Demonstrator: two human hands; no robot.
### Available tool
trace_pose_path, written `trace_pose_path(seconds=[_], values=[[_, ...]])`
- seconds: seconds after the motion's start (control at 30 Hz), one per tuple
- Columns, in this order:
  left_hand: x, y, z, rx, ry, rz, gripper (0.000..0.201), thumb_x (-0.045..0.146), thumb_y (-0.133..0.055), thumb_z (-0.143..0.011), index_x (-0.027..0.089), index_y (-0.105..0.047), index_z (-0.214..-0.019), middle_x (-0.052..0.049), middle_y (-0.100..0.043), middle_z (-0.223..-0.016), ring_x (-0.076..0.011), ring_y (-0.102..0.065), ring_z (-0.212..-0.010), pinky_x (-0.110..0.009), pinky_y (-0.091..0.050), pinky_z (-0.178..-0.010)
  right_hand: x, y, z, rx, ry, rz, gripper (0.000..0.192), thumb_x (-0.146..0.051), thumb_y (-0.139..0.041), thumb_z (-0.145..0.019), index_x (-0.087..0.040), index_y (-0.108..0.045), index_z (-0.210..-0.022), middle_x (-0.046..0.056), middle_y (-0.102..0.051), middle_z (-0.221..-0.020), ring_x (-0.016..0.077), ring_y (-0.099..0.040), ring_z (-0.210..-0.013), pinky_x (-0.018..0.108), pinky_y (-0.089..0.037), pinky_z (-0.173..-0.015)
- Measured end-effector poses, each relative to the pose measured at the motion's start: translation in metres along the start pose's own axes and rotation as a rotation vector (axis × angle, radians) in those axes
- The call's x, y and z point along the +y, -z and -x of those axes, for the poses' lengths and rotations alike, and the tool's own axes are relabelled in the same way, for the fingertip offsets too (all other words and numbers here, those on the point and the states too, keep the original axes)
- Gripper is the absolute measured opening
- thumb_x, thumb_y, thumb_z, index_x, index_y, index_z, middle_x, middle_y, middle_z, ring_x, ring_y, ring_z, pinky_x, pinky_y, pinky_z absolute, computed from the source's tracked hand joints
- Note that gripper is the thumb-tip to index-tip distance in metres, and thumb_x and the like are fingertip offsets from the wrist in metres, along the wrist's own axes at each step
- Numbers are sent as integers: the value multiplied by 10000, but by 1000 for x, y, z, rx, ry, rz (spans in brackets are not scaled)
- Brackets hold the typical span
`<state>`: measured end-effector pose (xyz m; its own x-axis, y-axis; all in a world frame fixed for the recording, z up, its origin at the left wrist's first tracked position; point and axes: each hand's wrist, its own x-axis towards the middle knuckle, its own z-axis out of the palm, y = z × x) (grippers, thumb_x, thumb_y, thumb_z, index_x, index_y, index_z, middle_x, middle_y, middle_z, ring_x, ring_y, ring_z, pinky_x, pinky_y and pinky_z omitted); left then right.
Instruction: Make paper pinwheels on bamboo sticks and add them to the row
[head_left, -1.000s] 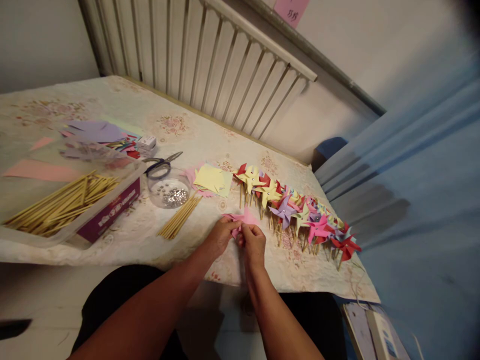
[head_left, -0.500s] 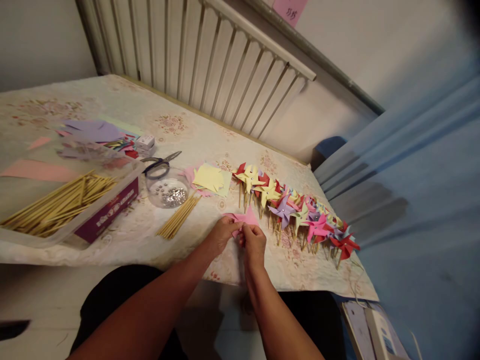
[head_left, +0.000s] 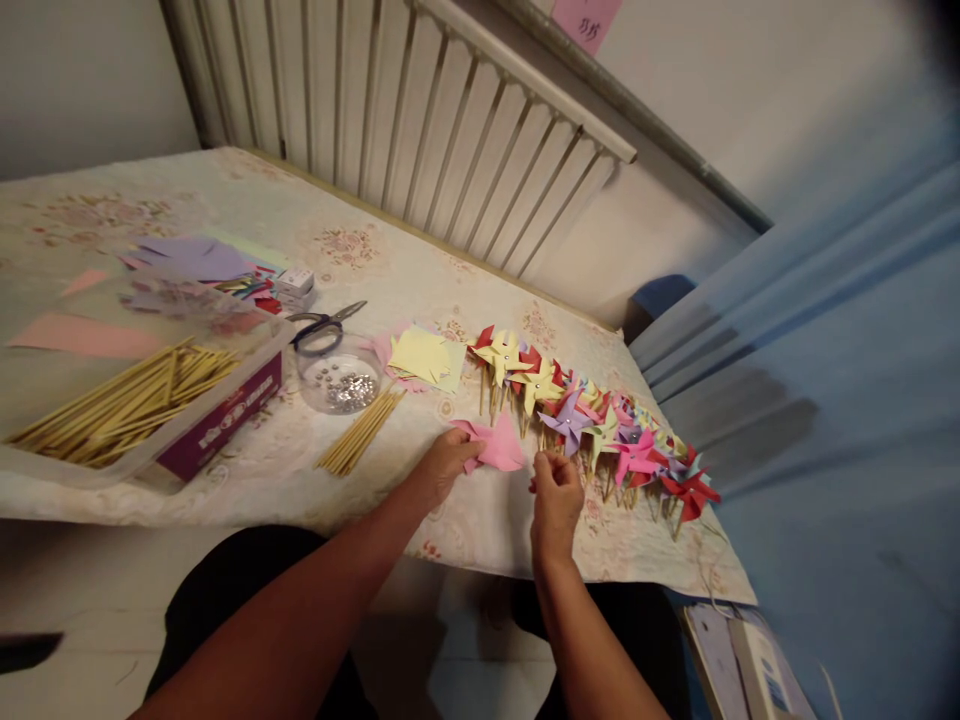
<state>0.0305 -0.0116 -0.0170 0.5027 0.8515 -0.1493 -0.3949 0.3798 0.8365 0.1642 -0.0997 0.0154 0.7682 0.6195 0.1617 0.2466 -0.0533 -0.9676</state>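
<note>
My left hand [head_left: 442, 468] pinches a pink paper pinwheel [head_left: 496, 446] near the table's front edge. My right hand [head_left: 556, 495] sits just right of it, apart from the paper, with the fingers curled; a tiny dark red bit shows at its fingertips, too small to tell what it is. Right behind my right hand runs a row of several finished paper pinwheels [head_left: 592, 420] on wooden sticks, in yellow, red, purple and pink.
A loose bunch of wooden sticks [head_left: 360, 433] lies left of my left hand. Behind it are a clear dish of metal pins [head_left: 337, 378], scissors [head_left: 324, 325], yellow paper squares [head_left: 426, 357] and a tray of sticks [head_left: 120, 402]. A radiator [head_left: 420, 130] lines the wall.
My right hand has let go of the pink pinwheel and moved right toward the row of finished pinwheels. My left hand still holds the pink paper.
</note>
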Motion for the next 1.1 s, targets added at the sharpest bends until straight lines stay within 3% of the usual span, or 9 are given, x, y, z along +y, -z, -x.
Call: trace_pose_path(seconds=[0.03,0.07,0.27,0.4,0.63,0.87,1.1], values=[[0,1,0,-18,10,-5,216,322,-692,-622,159,-550,-617,22,-524,-545,-95,-432,-514,-228,-274,-510,-2,5,-7,33,-11,14,287,-427,-676,-718,-179,-658,-862,16,-654,-758,137,-544,-612,252,-423,-565],[0,1,-1,-34,20,-12,216,321,-696,-626,158,-555,-621,23,-521,-542,-94,-429,-508,-228,-272,-508,-5,8,-14,-18,-46,12,308,-443,-693,-703,-174,-666,-853,20,-659,-753,144,-557,-626,259,-433,-580],[7,0,4,-151,46,-38,181,289,-712,-617,140,-619,-663,-8,-568,-596,-98,-446,-517,-228,-281,-511,-21,5,-28,-504,-364,-189,373,-452,-812,-601,-157,-692,-796,31,-683,-706,153,-594,-613,273,-462,-598],[12,-1,7,-215,52,-94,167,285,-683,-620,139,-636,-686,-8,-566,-595,-94,-421,-502,-225,-260,-487,-22,-6,-22,-676,-362,-232,355,-405,-845,-564,-140,-711,-758,46,-689,-670,162,-588,-570,284,-457,-576],[16,-2,7,-226,102,-146,167,225,-636,-601,121,-626,-731,-5,-581,-663,-91,-462,-560,-211,-293,-538,-13,-14,-25,-672,-325,-31,341,-342,-834,-521,-137,-730,-773,33,-712,-688,162,-604,-599,279,-456,-623],[22,-4,10,-266,99,-261,136,176,-612,-613,104,-642,-725,7,-571,-635,-95,-470,-564,-216,-302,-555,-13,-13,-25,-642,-268,156,180,-276,-760,-543,-158,-660,-636,-32,-591,-515,111,-480,-483,230,-340,-485],[17,0,10,-266,120,-206,111,202,-674,-644,127,-601,-682,28,-534,-602,-86,-466,-548,-218,-311,-552,-7,-12,-23,-677,-238,130,156,-283,-722,-572,-164,-622,-580,-53,-517,-469,85,-406,-451,216,-272,-462]])
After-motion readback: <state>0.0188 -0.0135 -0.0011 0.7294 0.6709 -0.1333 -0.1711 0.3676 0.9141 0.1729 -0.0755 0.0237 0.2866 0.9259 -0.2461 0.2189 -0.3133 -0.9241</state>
